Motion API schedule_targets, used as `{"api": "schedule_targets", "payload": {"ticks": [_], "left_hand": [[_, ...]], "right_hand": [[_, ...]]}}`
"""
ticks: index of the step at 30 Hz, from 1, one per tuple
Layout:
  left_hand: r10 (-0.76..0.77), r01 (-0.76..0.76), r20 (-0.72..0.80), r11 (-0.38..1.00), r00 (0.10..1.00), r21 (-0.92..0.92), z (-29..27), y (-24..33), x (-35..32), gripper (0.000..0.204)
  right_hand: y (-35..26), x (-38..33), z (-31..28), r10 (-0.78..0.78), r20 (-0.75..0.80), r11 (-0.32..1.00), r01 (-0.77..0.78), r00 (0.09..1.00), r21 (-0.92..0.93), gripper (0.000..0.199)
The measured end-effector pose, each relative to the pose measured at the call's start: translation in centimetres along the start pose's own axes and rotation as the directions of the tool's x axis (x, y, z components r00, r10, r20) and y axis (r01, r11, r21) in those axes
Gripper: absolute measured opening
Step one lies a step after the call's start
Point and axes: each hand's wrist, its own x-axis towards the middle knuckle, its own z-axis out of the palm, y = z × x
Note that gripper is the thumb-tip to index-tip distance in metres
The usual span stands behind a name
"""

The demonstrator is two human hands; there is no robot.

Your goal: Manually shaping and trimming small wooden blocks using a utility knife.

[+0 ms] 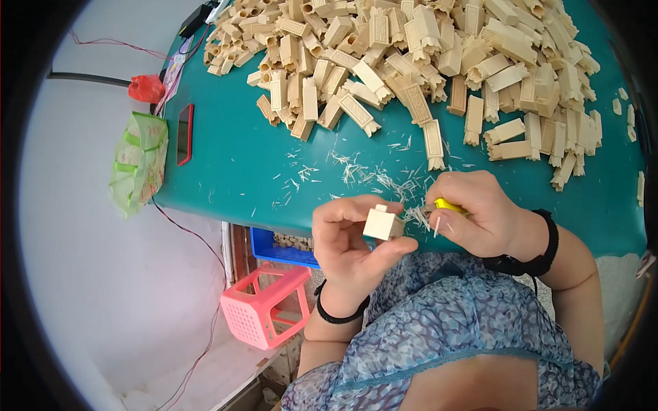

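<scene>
Between the thumb and fingers of my left hand (353, 250) is a pale block (382, 224), its square end with a small knob turned up toward me. My right hand (480, 212) is closed round a yellow-handled cutter knife (449, 205), whose short blade points left at the block, with a small gap between them. A thin sliver (437, 226) shows by my right thumb. Thin pale shavings (384, 179) lie scattered on the green table (233, 175) just beyond both hands. Past them, one carved block (433, 145) lies nearest me, at the edge of a big heap.
A large heap of carved pale blocks (411, 55) covers the far side. At the left edge lie a red-edged phone (185, 135) and a green plastic bag (140, 161). Below stand a pink stool (250, 318) and a blue bin (288, 256) of small pieces. Small flat bits (641, 188) lie far right.
</scene>
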Motion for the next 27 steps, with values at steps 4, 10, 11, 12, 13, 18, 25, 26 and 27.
{"api": "schedule_targets", "payload": {"ticks": [4, 10, 11, 12, 13, 18, 25, 26, 27], "left_hand": [[0.058, -0.060, 0.020, 0.992, 0.998, 0.108, 0.0, 0.2, 0.2, 0.060], [0.219, -0.184, 0.011, 0.790, 0.976, 0.586, -0.3, 0.7, 0.8, 0.035], [0.236, -0.207, 0.025, 0.792, 0.971, 0.574, -0.4, 0.7, 0.9, 0.035], [0.243, -0.229, 0.062, 0.756, 0.968, 0.613, -0.4, 0.7, 0.9, 0.035], [0.247, -0.250, 0.098, 0.718, 0.964, 0.650, -0.3, 0.7, 0.9, 0.035], [-0.084, 0.087, -0.022, 0.959, 0.996, 0.268, 0.4, 1.0, 0.8, 0.037], [-0.208, 0.199, -0.035, 0.966, 0.978, -0.167, 1.1, 1.1, 0.7, 0.038], [-0.192, 0.183, -0.031, 0.967, 0.981, -0.176, 1.1, 0.9, 0.7, 0.038], [-0.236, 0.230, 0.003, 0.943, 0.972, -0.240, 1.2, 0.7, 0.7, 0.037]], "right_hand": [[-0.1, 0.0, 0.1, 0.003, -0.014, 1.000, -0.003, 1.000, -0.018, 0.026], [0.0, -0.2, 0.1, -0.049, 0.009, 0.995, 0.049, 0.999, -0.092, 0.025], [0.0, -0.2, 0.1, -0.051, 0.009, 0.993, 0.052, 0.999, -0.106, 0.026], [0.1, -0.2, 0.2, -0.050, 0.009, 0.993, 0.051, 0.999, -0.106, 0.026], [0.1, -0.1, 0.3, -0.081, -0.011, 0.992, 0.079, 0.997, -0.103, 0.026], [0.2, -0.2, 0.4, 0.133, -0.124, 0.962, -0.098, 0.983, 0.254, 0.032], [0.4, 0.0, 0.4, 0.196, -0.009, 0.906, -0.177, 0.981, 0.384, 0.022], [0.4, 0.0, 0.3, 0.206, 0.003, 0.897, -0.190, 0.979, 0.399, 0.021], [0.4, 0.0, 0.2, 0.210, 0.012, 0.892, -0.197, 0.978, 0.407, 0.020]]}}
